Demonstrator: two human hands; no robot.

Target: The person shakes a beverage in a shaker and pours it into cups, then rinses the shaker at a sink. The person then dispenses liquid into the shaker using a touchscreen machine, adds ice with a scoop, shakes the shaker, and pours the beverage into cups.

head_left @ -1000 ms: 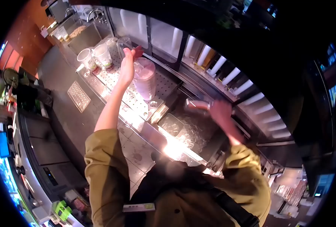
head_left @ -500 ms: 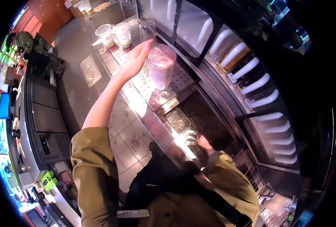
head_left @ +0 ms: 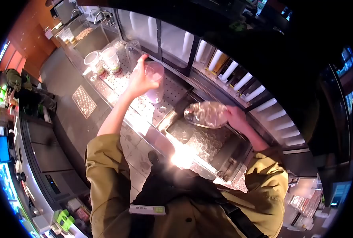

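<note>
The right hand (head_left: 237,119) grasps a scoop (head_left: 206,114), long axis crosswise, tip leftward; the left hand (head_left: 140,82) clasps a standing pitcher (head_left: 156,94).

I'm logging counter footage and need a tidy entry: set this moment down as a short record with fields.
Left hand: left hand at the side of the pitcher, thumb across it; grip firmness unclear
Pitcher contents: pink
Pitcher stands on: perforated tray
Right hand: right hand holding a clear scoop
Scoop position: above the ice
Also on tray: two cups and a clear container
Background: another person, far left
</note>
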